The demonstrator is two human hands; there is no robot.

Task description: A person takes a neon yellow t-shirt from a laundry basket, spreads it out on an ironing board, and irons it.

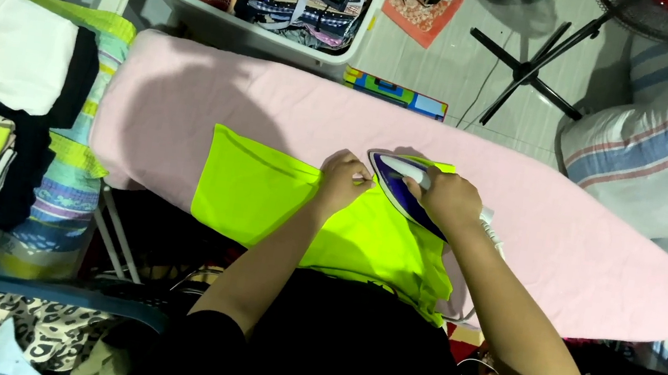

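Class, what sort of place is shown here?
Probably a home laundry or ironing corner: a pink ironing board, an iron on a neon-yellow garment, and folded clothes stacked alongside.

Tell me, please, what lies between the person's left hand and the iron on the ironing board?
In the head view, only a narrow strip of the neon yellow garment separates the left hand from the iron, gripped by the right hand.

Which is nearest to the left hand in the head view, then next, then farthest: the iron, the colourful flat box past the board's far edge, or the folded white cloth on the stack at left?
From the left hand:
1. Iron, just to its right, under the right hand.
2. Colourful flat box, beyond the board's far edge.
3. Folded white cloth, far left on the stack.
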